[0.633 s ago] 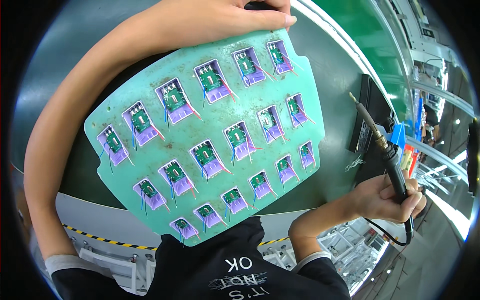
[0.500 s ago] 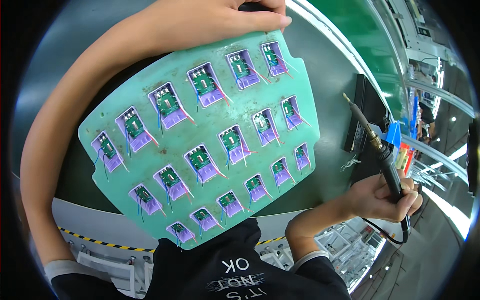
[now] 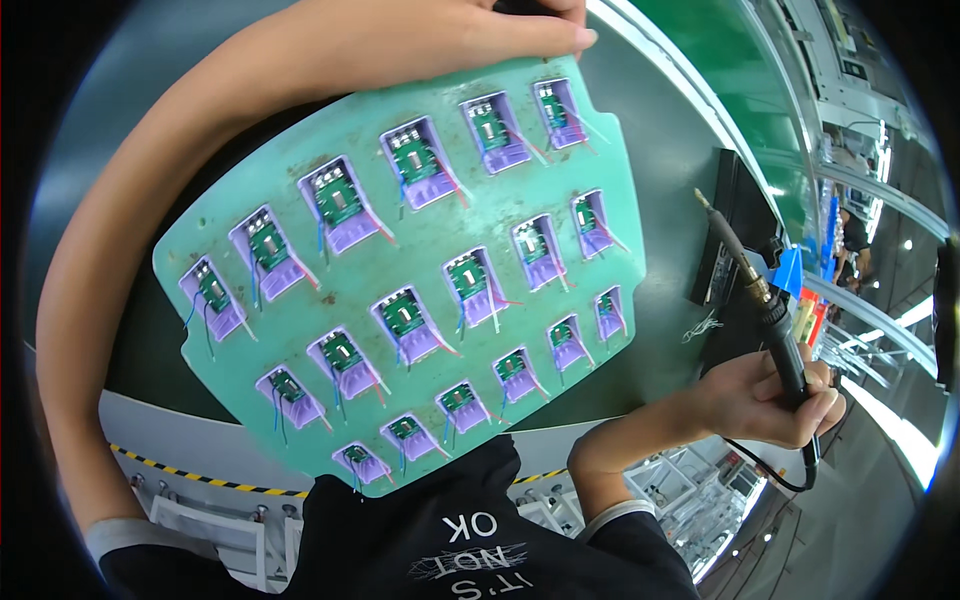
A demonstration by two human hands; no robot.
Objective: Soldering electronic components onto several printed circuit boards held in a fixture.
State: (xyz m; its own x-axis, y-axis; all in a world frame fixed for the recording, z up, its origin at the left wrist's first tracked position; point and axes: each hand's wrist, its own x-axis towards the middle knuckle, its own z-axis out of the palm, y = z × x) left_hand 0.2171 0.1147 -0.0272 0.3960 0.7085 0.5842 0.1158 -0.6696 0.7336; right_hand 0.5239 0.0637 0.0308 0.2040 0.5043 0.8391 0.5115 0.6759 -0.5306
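Change since the earlier frame: the green fixture board (image 3: 420, 270) has swung a little lower and leftward in my view; my soldering iron (image 3: 765, 310) stays clear of it. Left: my left hand (image 3: 500, 30) pinches the board's far edge, fingers curled over the top, so it hangs tilted above the dark table (image 3: 660, 130), near edge almost at my chest. Centre: rows of small circuit boards with red, blue and white wires in lilac holders. Risk: with a one-edge grip, the board may slip or tip, loosening pieces. Right: my right hand (image 3: 770, 400) is closed round the iron, tip up, near the board's right edge. Risk: any drift brings the tip against wires or plastic.
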